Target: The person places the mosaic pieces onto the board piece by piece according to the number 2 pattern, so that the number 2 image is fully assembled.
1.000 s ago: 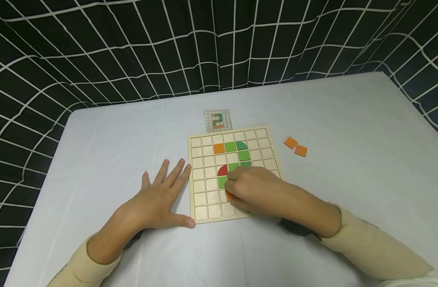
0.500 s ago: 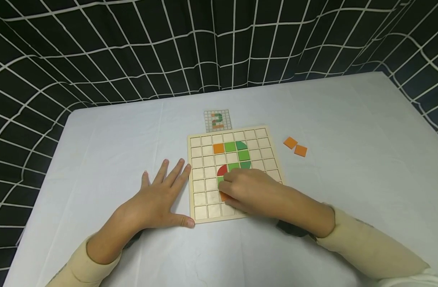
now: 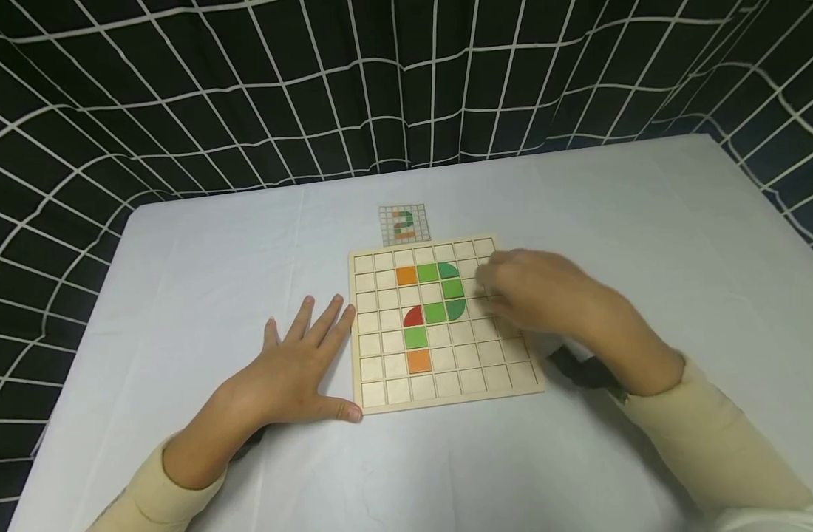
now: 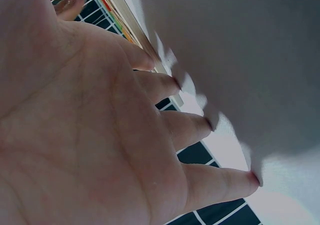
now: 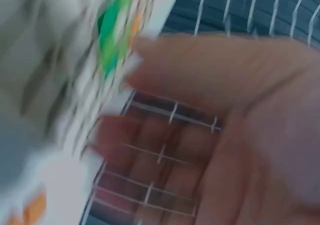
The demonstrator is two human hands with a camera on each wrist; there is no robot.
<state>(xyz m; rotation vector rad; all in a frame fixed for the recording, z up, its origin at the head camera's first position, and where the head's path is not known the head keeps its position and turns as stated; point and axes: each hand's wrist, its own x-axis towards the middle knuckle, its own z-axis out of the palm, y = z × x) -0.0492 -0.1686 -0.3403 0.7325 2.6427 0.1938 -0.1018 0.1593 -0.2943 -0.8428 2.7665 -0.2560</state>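
Note:
My left hand (image 3: 290, 380) lies with fingers spread beside the wooden grid board (image 3: 373, 369), thumb tip right at its near left corner. Over the board's right edge hovers my right hand (image 3: 539, 292), blurred, fingers loosely bent. A gap shows between its thumb and fingers in the right wrist view, with nothing held there. Coloured tiles sit in the squares: an orange tile (image 3: 406, 275) at the upper left, several green ones, a red quarter-round tile (image 3: 413, 316), and a lower orange tile (image 3: 419, 361). Two loose orange tiles (image 5: 35, 207) show in the right wrist view; my right hand hides them from the head view.
Behind the board lies a small clear card (image 3: 404, 224) with a grid and a coloured pattern. White cloth (image 3: 247, 244) covers the table. A dark curtain with white grid lines (image 3: 406, 81) stands along the far side.
My right hand has let go of the orange tile in the lower part of the board and moved right and away from me. My left hand has stayed in place.

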